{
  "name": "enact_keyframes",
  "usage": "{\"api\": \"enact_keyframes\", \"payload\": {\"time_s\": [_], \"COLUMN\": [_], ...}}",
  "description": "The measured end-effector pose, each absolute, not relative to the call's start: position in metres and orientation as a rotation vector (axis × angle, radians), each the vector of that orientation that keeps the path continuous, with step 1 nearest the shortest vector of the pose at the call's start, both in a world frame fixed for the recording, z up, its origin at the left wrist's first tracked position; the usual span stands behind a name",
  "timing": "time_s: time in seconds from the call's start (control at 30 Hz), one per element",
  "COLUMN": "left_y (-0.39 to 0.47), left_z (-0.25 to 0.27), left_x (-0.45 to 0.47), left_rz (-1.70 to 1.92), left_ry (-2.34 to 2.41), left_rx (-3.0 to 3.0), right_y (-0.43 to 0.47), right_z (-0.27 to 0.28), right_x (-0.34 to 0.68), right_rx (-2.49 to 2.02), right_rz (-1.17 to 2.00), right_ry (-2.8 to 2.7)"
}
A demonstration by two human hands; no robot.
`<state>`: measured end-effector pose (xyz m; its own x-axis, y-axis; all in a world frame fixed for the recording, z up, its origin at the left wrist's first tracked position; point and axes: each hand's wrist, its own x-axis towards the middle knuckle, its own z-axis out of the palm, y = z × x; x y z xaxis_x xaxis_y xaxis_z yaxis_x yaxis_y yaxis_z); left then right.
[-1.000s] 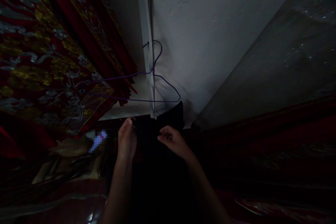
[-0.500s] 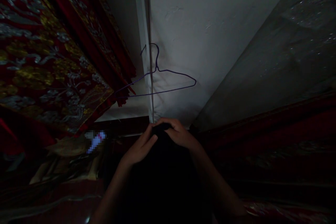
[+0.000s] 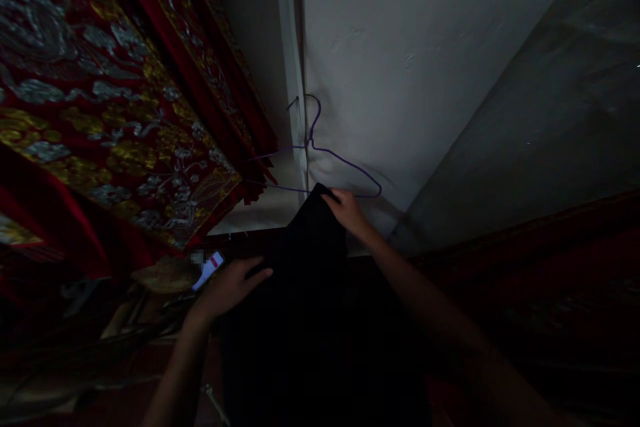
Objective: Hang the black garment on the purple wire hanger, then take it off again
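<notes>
A black garment [image 3: 310,293] hangs in front of me, very dark. My right hand [image 3: 347,210] grips its top edge and holds it up just below a thin purple wire hanger [image 3: 320,147]. The hanger hangs by its hook from a nail on the white door frame [image 3: 293,67]. My left hand [image 3: 233,287] rests lower down on the garment's left edge, fingers spread over the cloth; whether it pinches the cloth is hard to see in the dark.
Red cloth with gold and silver embroidery [image 3: 100,113] hangs at the left. A white wall [image 3: 410,60] is ahead and a grey plastic-covered surface [image 3: 550,113] slopes at the right. A small white and red object [image 3: 209,269] lies among dim clutter at the lower left.
My hands were together at the garment's top. Now the right hand has lifted the top edge up to the hanger's bar, and the left hand has dropped down and left.
</notes>
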<state>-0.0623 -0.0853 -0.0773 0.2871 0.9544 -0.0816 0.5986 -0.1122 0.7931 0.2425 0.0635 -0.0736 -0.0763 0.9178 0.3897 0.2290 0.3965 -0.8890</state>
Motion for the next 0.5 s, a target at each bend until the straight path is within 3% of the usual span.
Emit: {"api": "enact_keyframes", "payload": {"time_s": [0.1,0.23,0.5], "left_y": [-0.075,-0.051,-0.039], "left_z": [-0.088,-0.083,0.006], "left_x": [-0.082,-0.088,-0.045], "left_rz": [0.527,0.685,0.953], "left_ry": [1.405,1.478,1.315], "left_rx": [1.844,2.035,2.300], "right_y": [0.054,0.039,0.017], "right_z": [-0.065,-0.046,-0.022], "right_x": [0.271,0.311,0.341], "right_rx": [-1.090,-1.146,-1.225], "right_rz": [0.715,0.618,0.545], "right_ry": [-1.666,-1.694,-1.622]}}
